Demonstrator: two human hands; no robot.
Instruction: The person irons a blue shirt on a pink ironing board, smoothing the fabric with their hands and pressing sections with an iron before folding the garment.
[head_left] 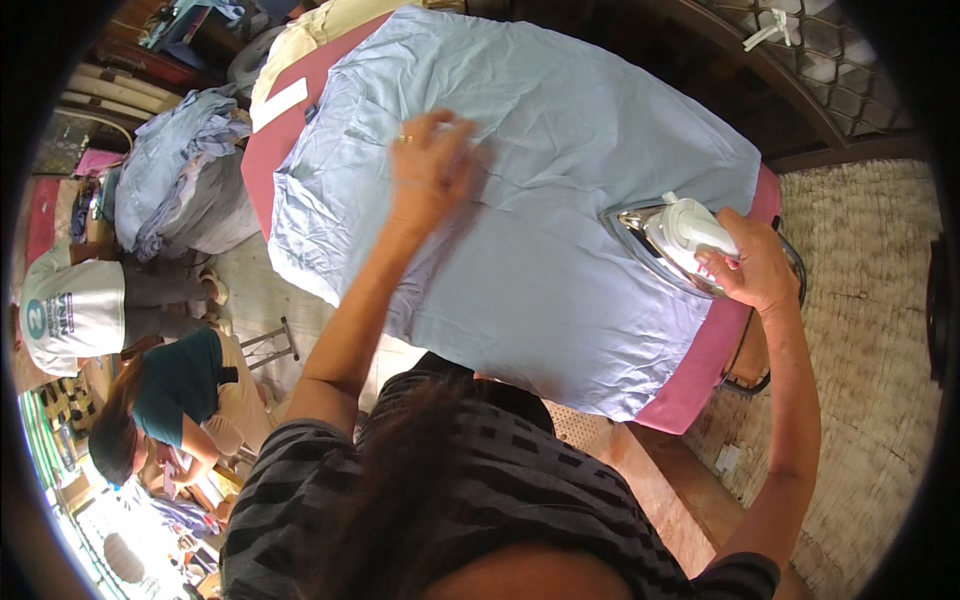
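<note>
Pale blue cloth (545, 225); white iron (688, 228); maroon board cover (688, 385); black-and-grey striped shirt (570, 490)

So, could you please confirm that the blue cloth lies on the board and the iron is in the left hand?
Not quite: the head view shows the iron in the right hand, not the left hand. The blue cloth does lie on the board.

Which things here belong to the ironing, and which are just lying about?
In use:
White plastic and silver metal iron
Wrinkled pale blue cloth
Maroon padded board

Apparently lying about:
Heaped blue and grey cloth, left
Small whitish scrap, lower right
</note>
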